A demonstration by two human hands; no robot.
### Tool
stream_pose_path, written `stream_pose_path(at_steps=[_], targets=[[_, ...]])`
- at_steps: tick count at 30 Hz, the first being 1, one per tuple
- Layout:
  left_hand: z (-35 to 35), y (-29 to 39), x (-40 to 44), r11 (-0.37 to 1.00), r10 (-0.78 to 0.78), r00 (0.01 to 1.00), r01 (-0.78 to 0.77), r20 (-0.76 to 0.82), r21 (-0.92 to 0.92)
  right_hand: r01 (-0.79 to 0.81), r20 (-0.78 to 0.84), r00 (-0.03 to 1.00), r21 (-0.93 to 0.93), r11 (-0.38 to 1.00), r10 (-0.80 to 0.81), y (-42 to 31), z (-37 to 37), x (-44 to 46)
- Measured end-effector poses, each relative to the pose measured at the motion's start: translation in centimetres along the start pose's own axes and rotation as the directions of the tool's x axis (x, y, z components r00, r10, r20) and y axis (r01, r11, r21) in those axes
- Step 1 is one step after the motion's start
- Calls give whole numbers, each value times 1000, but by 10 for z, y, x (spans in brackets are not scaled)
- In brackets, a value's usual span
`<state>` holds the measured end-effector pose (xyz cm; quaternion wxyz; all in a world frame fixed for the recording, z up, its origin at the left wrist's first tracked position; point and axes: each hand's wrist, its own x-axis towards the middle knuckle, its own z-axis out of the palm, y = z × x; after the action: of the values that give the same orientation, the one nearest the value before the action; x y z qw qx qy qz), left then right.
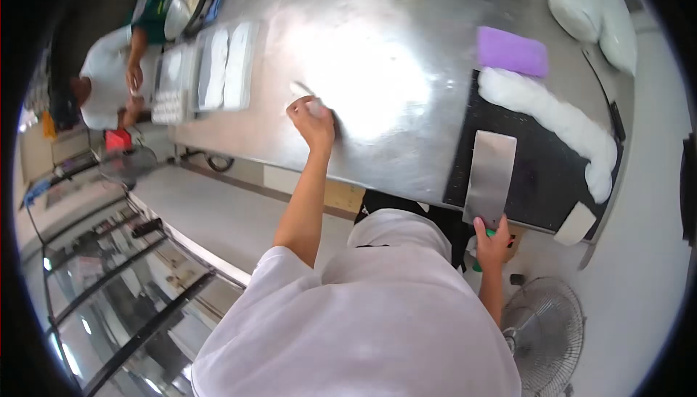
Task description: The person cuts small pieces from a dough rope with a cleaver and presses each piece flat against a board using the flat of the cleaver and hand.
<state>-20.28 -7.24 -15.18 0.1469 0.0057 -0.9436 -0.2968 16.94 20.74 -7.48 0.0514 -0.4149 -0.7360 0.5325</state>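
A: Where are the hands?
B: At a metal worktop [396,154], a worker's left hand [313,122] pinches a small white piece [298,90], fingers nearly closed, apparently for a light hold. Whether it touches the metal, I cannot tell.
A: And the right hand [494,249]?
B: Wrapped around the green handle of a cleaver [491,177], at the board's near edge. The broad blade points away over the black board [543,179], a grip that likely keeps the fingers off the steel.
A: The long white roll [555,112]?
B: Curved along the board's far and right sides, probably to sit beside the blade rather than under it. A purple cloth [512,50] lies beyond its far end; a pale scraper [576,224] rests at the near right corner, seemingly within the right hand's reach.
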Motion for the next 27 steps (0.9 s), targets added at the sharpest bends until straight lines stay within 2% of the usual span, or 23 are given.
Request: stream_pose_path(at_steps=[1, 2, 3, 4, 6, 7, 9, 10, 11, 12, 13, 15, 18, 19, 21, 22, 24, 25, 27], targets=[[-12, 0, 5, 981, 16, 999, -8, 41, -192, 26, -25, 999, -30, 999, -27, -19, 20, 2], [-21, -10, 15, 951, 137, 982, -94, 128, -294, -28, 7, 1000, 46, 999, 28, -35, 45, 7], [-30, -16, 22, 900, 266, 944, -171, 195, -401, -8, 43, 999, 16, 1000, 7, -49, 67, 12], [-44, -26, 22, 906, 222, 955, -129, 194, -402, 9, 81, 997, -13, 1000, -8, -64, 88, 18], [-63, -46, 29, 911, 322, 883, -191, 341, -365, 195, 228, 962, -197, 961, -149, -96, 126, 32], [-70, -56, 25, 913, 304, 891, -172, 336, -371, 205, 239, 959, -216, 955, -152, -113, 145, 36], [-87, -70, 3, 899, 309, 863, -128, 399, -419, 422, 396, 874, -334, 843, -281, -145, 177, 39], [-91, -74, -4, 898, 302, 878, -132, 372, -419, 426, 404, 872, -347, 835, -277, -158, 189, 40], [-85, -83, -7, 898, 291, 882, -117, 371, -425, 497, 485, 830, -421, 759, -274, -170, 199, 41], [-81, -86, -6, 869, 332, 902, -179, 275, -461, 566, 563, 785, -480, 671, -260, -179, 207, 44], [-78, -88, -7, 839, 368, 913, -243, 177, -487, 567, 569, 783, -488, 663, -251, -185, 213, 48], [-69, -92, -7, 837, 354, 922, -237, 158, -493, 651, 624, 737, -550, 523, -261, -195, 219, 55], [-61, -89, 0, 846, 291, 940, -166, 178, -507, 665, 659, 728, -612, 428, -188, -211, 223, 62], [-61, -85, 4, 845, 289, 940, -161, 182, -510, 662, 658, 731, -617, 427, -182, -210, 227, 63], [-60, -79, 9, 871, 156, 938, 17, 309, -492, 685, 683, 708, -599, 415, -183, -203, 233, 63], [-56, -79, 9, 868, 165, 934, 15, 317, -496, 675, 674, 717, -606, 420, -179, -195, 240, 64], [-50, -78, 6, 884, 180, 976, -106, 123, -455, 635, 630, 751, -605, 480, -199, -170, 262, 61], [-48, -76, 6, 880, 199, 971, -119, 130, -460, 622, 615, 763, -610, 490, -202, -158, 272, 60], [-49, -71, 8, 894, 221, 974, -178, 58, -412, 542, 530, 808, -496, 678, -257, -139, 284, 54]])
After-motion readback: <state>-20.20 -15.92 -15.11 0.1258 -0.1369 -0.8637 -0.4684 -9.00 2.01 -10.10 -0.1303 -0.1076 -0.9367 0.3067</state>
